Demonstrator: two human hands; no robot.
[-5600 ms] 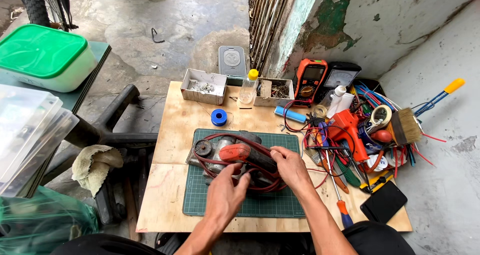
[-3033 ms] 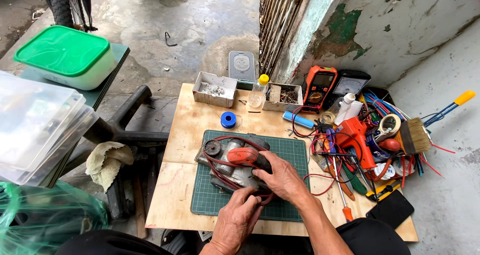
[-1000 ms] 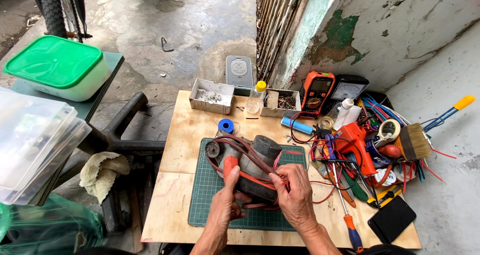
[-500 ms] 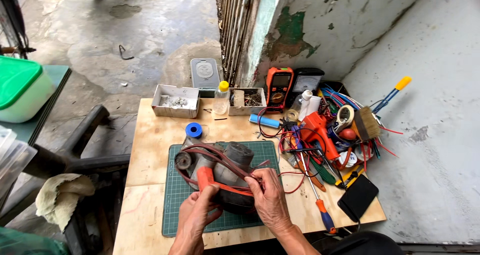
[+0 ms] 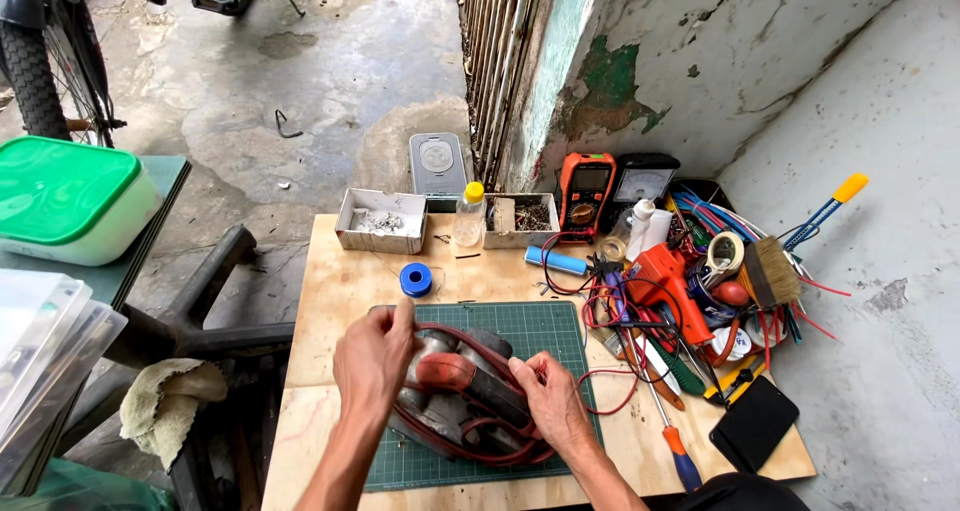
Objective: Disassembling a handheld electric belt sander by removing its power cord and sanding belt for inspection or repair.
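Note:
A grey power tool with a red handle [image 5: 462, 381] lies on a green cutting mat [image 5: 545, 329] on the small plywood table [image 5: 330, 281]. Its dark red cord [image 5: 470, 446] is looped around the body. My left hand [image 5: 372, 363] grips the tool's left end and the cord there. My right hand [image 5: 552, 401] rests on the right side of the tool, fingers curled over the cord loops. A further length of red cord [image 5: 610, 396] trails off the mat to the right.
A blue solder spool [image 5: 416, 279], two small parts boxes [image 5: 380, 221], a bottle with a yellow cap [image 5: 468, 214], an orange multimeter [image 5: 585, 183] and a heap of tools and wires [image 5: 700, 291] fill the table's back and right. A black phone [image 5: 753, 423] and a screwdriver [image 5: 672, 441] lie front right.
The tool now lies flat on the mat, with my hands spread to its two ends. My left hand has shifted to the tool's left end. The camera view has swung back to the left.

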